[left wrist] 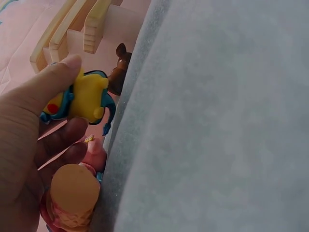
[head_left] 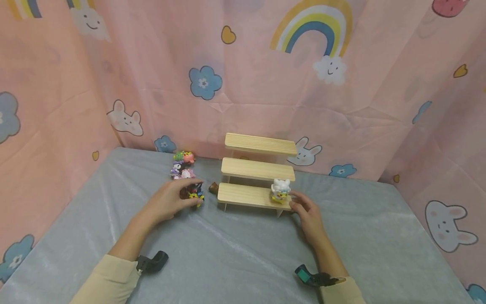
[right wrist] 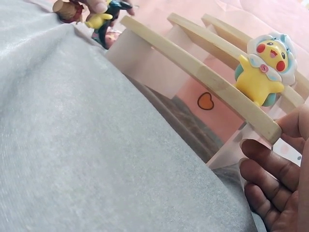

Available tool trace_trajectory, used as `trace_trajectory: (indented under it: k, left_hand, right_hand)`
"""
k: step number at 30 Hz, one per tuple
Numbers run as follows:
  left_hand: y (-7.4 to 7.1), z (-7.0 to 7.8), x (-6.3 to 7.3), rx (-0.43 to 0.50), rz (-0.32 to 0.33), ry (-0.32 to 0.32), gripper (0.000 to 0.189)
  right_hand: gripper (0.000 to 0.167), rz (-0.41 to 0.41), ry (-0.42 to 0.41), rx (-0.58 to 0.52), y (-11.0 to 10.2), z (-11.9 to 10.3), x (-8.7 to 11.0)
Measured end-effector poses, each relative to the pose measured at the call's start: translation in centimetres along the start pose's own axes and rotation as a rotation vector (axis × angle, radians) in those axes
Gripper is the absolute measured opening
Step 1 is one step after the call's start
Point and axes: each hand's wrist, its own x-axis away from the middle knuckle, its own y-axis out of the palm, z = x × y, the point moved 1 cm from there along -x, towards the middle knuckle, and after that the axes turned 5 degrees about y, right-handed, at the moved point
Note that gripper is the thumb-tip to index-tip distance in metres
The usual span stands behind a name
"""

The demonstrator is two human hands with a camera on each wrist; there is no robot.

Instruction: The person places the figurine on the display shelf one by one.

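Observation:
My left hand pinches a small yellow figurine in a dark blue costume between thumb and fingers, left of a three-tier wooden display shelf. Just below those fingers in the left wrist view is another figurine with a round tan base; whether the hand touches it I cannot tell. On the right end of the lowest tier stands a yellow figurine in a white hood, facing forward. My right hand touches that tier's right end, its other fingers loosely bent below the board.
Several small colourful figurines stand grouped at the back left. A brown piece lies against the lowest tier's left end. Grey cloth covers the table, and a pink patterned curtain hangs behind it.

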Motion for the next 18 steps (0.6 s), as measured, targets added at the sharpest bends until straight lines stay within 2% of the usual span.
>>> trace_trajectory:
  k: [10, 18]
  left_hand:
    - [0.21, 0.24, 0.09, -0.04, 0.055, 0.092, 0.058]
    - [0.98, 0.4, -0.22, -0.099, 0.015, 0.069, 0.054]
  right_hand:
    - [0.033, 0.008, -0.007, 0.01, 0.07, -0.06, 0.01]
    - [0.034, 0.015, -0.003, 0.01, 0.13, -0.04, -0.05]
